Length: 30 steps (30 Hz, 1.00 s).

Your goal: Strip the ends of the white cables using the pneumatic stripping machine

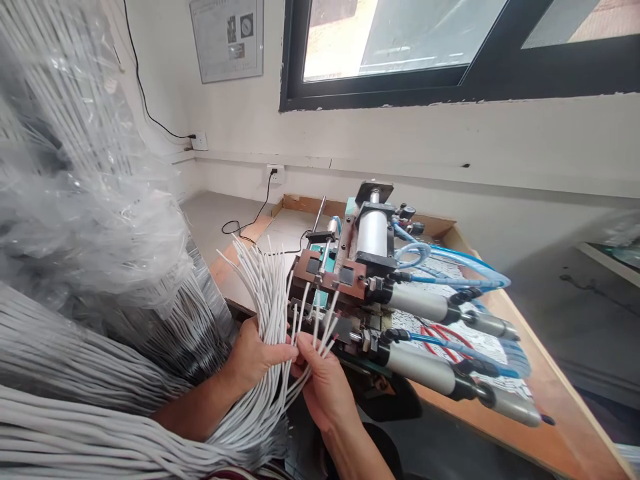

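My left hand [253, 357] is closed around a bundle of thin white wires [265, 293] that fans upward from my fist. Just to its right, my right hand [323, 380] pinches a few of those white wires, whose ends point up toward the front of a small pneumatic machine [360, 280]. The machine has a copper-coloured front block, a silver upright cylinder and grey cylinders lying to the right. The wire tips near it show reddish stripped ends.
A big heap of white wires in clear plastic wrap [75, 220] fills the left. The machine stands on a wooden bench [545, 393] with blue air hoses [450, 263]. A black cable [250, 223] runs to a wall socket below the window.
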Each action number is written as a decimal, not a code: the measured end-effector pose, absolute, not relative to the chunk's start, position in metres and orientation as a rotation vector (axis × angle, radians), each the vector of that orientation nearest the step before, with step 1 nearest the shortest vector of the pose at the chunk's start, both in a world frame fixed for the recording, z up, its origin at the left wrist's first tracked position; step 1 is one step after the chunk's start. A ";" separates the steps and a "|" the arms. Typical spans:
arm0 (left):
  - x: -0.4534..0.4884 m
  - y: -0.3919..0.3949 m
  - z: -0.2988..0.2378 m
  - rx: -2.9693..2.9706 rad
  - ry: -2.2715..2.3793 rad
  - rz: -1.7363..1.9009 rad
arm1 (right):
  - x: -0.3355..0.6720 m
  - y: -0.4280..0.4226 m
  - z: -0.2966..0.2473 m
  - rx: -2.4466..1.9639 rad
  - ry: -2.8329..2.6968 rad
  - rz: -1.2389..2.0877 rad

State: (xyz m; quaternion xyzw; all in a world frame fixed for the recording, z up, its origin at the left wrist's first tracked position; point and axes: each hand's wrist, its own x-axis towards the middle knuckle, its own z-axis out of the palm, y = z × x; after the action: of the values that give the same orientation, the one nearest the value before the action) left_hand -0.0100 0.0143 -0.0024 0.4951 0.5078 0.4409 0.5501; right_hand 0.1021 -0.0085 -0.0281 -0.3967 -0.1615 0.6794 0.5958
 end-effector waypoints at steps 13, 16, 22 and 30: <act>-0.015 0.021 -0.011 1.166 1.108 1.112 | 0.106 -0.009 -0.034 -1.065 -0.198 1.376; -0.015 0.022 -0.011 1.142 1.118 1.123 | 0.107 -0.005 -0.031 -1.038 -0.164 1.405; -0.015 0.022 -0.006 1.212 1.160 1.159 | 0.106 -0.012 -0.036 -0.938 -0.425 1.631; -0.011 0.021 0.002 1.138 1.040 1.163 | 0.102 -0.024 -0.044 -1.051 -0.457 1.328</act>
State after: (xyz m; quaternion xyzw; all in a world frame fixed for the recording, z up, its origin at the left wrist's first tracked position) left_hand -0.0113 0.0206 0.0023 0.4845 0.4429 0.4954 0.5689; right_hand 0.1022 -0.0242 -0.0443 -0.4605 -0.2003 0.5822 0.6394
